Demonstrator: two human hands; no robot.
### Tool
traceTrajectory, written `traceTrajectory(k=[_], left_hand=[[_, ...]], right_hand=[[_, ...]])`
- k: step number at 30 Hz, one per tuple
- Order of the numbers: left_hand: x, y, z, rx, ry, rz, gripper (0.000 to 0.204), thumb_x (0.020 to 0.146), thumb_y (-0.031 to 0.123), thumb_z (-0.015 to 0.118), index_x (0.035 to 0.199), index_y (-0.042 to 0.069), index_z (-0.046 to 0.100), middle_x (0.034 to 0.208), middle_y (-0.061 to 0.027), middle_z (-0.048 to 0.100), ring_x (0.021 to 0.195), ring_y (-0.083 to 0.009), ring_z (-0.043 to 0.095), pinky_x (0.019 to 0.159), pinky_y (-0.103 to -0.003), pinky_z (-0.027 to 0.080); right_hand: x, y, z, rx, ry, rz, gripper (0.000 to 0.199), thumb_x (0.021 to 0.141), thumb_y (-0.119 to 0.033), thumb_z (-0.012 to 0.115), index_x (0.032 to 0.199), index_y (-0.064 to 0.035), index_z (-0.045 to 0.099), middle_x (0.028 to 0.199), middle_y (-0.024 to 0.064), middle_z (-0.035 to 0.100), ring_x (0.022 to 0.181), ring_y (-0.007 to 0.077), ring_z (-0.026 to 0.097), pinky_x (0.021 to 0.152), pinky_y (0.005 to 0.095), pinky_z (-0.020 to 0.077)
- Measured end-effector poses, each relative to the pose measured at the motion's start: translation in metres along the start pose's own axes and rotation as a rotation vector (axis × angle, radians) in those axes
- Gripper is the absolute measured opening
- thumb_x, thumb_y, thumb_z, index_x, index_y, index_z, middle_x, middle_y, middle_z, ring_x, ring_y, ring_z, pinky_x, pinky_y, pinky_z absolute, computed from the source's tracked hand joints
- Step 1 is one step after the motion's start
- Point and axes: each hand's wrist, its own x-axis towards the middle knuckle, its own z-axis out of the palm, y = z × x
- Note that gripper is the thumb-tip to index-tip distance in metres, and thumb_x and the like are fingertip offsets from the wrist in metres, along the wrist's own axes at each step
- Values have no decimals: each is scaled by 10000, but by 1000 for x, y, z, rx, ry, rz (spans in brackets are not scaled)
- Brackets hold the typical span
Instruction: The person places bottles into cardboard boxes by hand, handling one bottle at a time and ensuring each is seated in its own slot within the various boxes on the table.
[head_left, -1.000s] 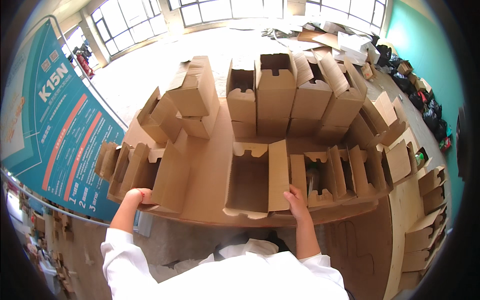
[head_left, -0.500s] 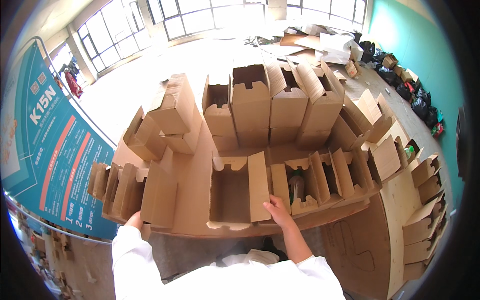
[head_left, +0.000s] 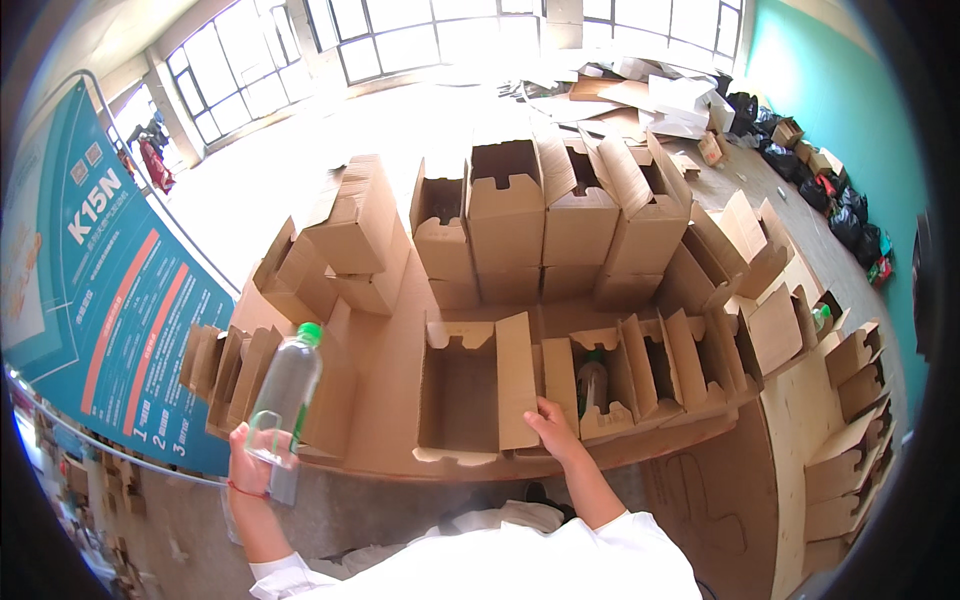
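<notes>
My left hand (head_left: 246, 468) is closed round the lower part of a clear plastic bottle (head_left: 286, 385) with a green cap. The bottle leans a little to the right, cap uppermost, above the table's left front edge; whether liquid is in it I cannot tell. An open cardboard box (head_left: 460, 400) stands at the middle of the table's front edge, and no contents show inside. Its right-hand flap (head_left: 517, 375) is folded outward, and my right hand (head_left: 553, 430) grips the flap's lower right edge. Part of those fingers is hidden behind the cardboard.
Open cartons (head_left: 235, 375) stand at left, partly behind the bottle. More boxes line the back (head_left: 505, 220) and right; one right-hand box holds a bottle (head_left: 592, 385). A blue-green banner (head_left: 120, 290) stands left. Cardboard scraps (head_left: 660, 100) and black bags (head_left: 845, 225) lie beyond.
My left hand, earlier low behind the left cartons' front edge, has risen and now holds the green-capped bottle. My right hand stays at the box flap.
</notes>
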Motion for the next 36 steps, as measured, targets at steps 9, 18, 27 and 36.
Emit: traceTrajectory(k=[9, 18, 27, 36], left_hand=[[21, -52, 192, -137, -415, -548, 634, 920, 535, 395, 1300, 33, 470, 1030, -188, 634, 789, -305, 653, 702, -456, 558], [105, -112, 229, 748, -272, -628, 849, 940, 467, 464, 1510, 159, -84, 1510, -173, 284, 943, -346, 653, 742, -381, 579], [128, -201, 197, 1701, -735, -88, 649, 939, 397, 464, 1471, 77, 275, 1057, -254, 643, 1015, -410, 610, 913, -443, 468], [61, -66, 226, 1895, -887, 162, 878, 737, 443, 734, 1457, 137, 335, 1366, -188, 465, 1231, -341, 481, 1050, -446, 362]], right_hand=[[2, 9, -6, -53, 22, 37, 306, 916, -148, 529, 1173, 12, 574, 1055, 41, 621, 967, 111, 547, 855, 290, 447], [-2, -5, 7, -55, 38, -15, 259, 914, -170, 536, 1103, -1, 589, 941, 1, 605, 836, 78, 533, 742, 251, 441], [2, 0, 1, -170, 37, 39, 283, 923, -132, 532, 1163, 12, 565, 1007, 27, 621, 907, 96, 559, 798, 261, 457], [1, 1, 2, -8, 111, 4, 275, 913, -120, 539, 1158, -1, 571, 991, 29, 631, 875, 96, 568, 760, 263, 468]])
